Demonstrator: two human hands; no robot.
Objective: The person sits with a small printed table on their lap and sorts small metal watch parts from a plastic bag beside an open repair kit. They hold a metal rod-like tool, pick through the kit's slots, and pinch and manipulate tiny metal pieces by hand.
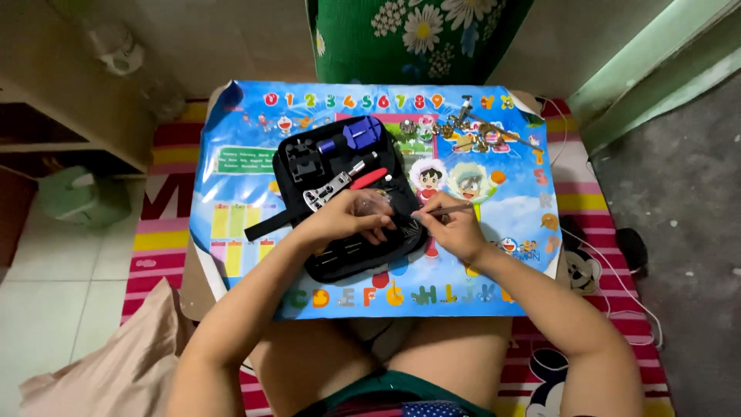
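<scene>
1. Both forearms reach up from the lower frame and meet mid-frame over the black tool case [340, 208] on the worktop [231, 232].
2. The case fills the worktop's middle; bare colourful mat remains at right and left.
3. Left hand [347, 220] curls, pinching a small clear object [376, 202], too blurred to identify.
4. Right hand [455, 228] pinches a thin tool [444, 210], its tip pointing at that object.

Head view, steeply down, near table [231, 139]

Small clear object [376, 204] and thin brownish tool [441, 210], both gripped above open black case [340, 255].
</scene>
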